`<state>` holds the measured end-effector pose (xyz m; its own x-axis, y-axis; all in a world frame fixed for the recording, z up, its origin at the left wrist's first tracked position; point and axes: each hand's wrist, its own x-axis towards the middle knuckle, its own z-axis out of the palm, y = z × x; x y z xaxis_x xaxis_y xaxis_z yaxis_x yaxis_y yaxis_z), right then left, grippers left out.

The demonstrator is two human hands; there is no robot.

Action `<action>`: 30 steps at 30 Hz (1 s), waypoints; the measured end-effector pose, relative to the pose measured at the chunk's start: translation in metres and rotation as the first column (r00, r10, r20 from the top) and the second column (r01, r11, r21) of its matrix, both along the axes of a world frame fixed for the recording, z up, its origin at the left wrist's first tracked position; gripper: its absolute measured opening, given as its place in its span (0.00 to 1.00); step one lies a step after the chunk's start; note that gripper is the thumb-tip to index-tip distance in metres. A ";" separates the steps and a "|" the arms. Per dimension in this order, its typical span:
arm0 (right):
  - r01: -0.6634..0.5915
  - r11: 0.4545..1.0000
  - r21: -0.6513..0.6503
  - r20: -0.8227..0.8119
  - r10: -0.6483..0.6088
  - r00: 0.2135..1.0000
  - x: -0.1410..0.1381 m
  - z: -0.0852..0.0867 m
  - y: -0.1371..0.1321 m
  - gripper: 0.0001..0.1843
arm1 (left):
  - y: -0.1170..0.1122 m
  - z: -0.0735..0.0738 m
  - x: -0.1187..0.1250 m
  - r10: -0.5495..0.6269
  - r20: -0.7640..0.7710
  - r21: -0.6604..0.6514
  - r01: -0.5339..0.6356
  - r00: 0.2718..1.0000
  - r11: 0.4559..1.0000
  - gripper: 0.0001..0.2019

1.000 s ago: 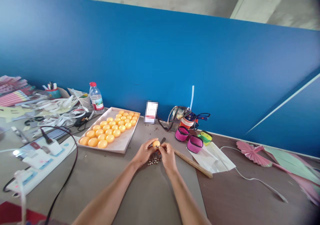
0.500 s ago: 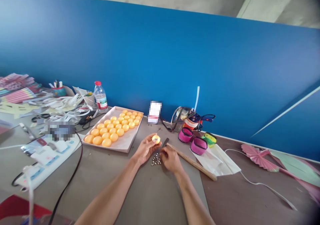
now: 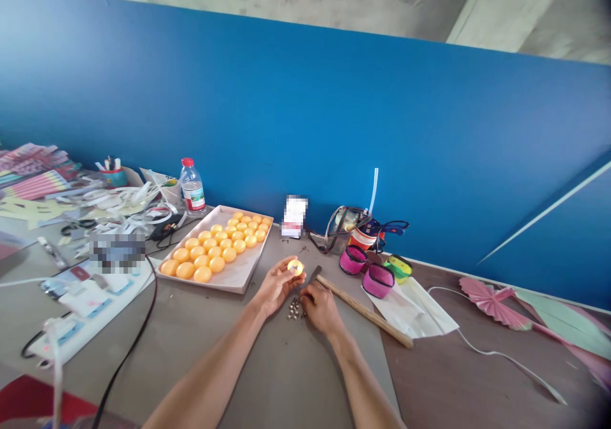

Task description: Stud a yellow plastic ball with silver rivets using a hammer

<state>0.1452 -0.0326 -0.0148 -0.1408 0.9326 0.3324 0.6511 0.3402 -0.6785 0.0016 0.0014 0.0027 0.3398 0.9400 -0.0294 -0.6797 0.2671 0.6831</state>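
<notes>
My left hand (image 3: 273,291) is closed round an orange ping-pong ball (image 3: 295,267), gripped at the fingertips. A small dark mark shows on the ball's face. My right hand (image 3: 321,308) sits low at the right side of a small pile of shiny metal beads or bells (image 3: 293,310). Its fingers are bent together; whatever they pinch is hidden. Just beyond that hand lies a hammer-like tool (image 3: 365,311) with a wooden handle and a dark metal head. Many more orange balls (image 3: 214,251) lie in rows in a shallow pale tray (image 3: 233,281) to the left.
A water bottle (image 3: 192,190) stands behind the tray. A white power strip (image 3: 90,311) and a black cable (image 3: 138,333) lie at left, with cut strips (image 3: 124,200) beyond. Pink mesh bands (image 3: 379,281) and a white sheet (image 3: 420,311) are at right. A blue partition (image 3: 305,111) backs the table.
My right hand has shifted slightly left and down, covering more of the pile's right side. My left hand still holds the ball, slightly turned. The whole view has tilted a little.
</notes>
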 end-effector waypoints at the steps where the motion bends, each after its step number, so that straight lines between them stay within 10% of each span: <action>1: 0.013 1.000 0.003 -0.070 -0.013 0.997 0.000 -0.001 0.001 0.07 | 0.000 0.000 0.000 -0.006 0.004 0.000 0.006 1.000 1.000 0.23; 11: -0.028 0.985 -0.171 -0.684 -0.098 0.723 -0.004 0.006 0.004 0.05 | 0.002 -0.001 -0.005 -0.060 0.029 -0.021 0.060 0.998 0.998 0.24; 20: -0.103 0.973 -0.205 -0.885 -0.140 0.444 -0.004 0.012 0.004 0.11 | 0.000 0.005 -0.007 -0.125 0.070 -0.014 0.127 0.990 0.992 0.24; 30: -0.197 0.961 -0.194 -0.942 -0.127 0.310 -0.004 0.013 0.004 0.12 | 0.000 0.005 -0.008 -0.137 0.098 0.034 0.134 0.986 0.990 0.23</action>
<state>0.1415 -0.0287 -0.0014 0.0822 0.9957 0.0420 -0.4962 0.0774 -0.8647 -0.0064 0.0012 0.0080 0.4639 0.8851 0.0363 -0.7035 0.3432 0.6223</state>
